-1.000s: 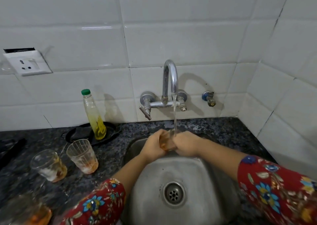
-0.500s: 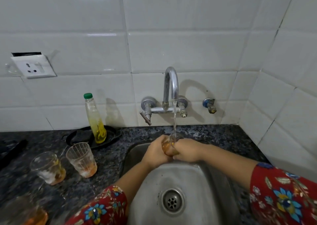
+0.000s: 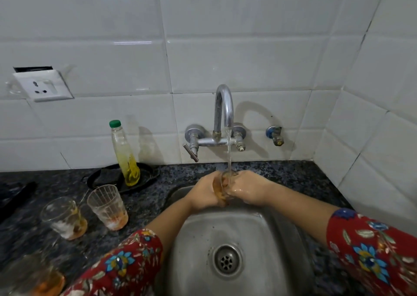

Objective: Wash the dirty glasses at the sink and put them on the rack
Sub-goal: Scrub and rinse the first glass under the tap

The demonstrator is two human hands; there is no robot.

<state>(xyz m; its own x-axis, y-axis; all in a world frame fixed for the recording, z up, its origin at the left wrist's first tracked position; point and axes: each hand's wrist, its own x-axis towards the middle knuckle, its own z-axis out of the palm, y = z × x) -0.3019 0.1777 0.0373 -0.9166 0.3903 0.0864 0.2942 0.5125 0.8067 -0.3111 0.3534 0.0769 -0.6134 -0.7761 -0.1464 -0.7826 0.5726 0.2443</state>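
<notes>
A small glass (image 3: 222, 188) with orange residue is held under running water from the chrome tap (image 3: 223, 115), above the steel sink (image 3: 266, 239). My left hand (image 3: 204, 192) wraps its left side and my right hand (image 3: 247, 188) grips its right side, hiding most of it. On the dark counter left of the sink stand three more dirty glasses: one upright (image 3: 108, 206), one tilted with a spoon (image 3: 64, 218), and one blurred at the bottom left corner (image 3: 38, 275). No rack is in view.
A green-capped bottle of yellow liquid (image 3: 125, 154) stands on a black tray (image 3: 146, 176) against the tiled wall. A wall socket (image 3: 42, 88) sits upper left. A small valve (image 3: 275, 135) is right of the tap. The tiled side wall closes in on the right.
The view has tilted upward a little, so everything sits lower in the frame. Both hands stay on the glass under the stream, with the glass turned slightly between them.
</notes>
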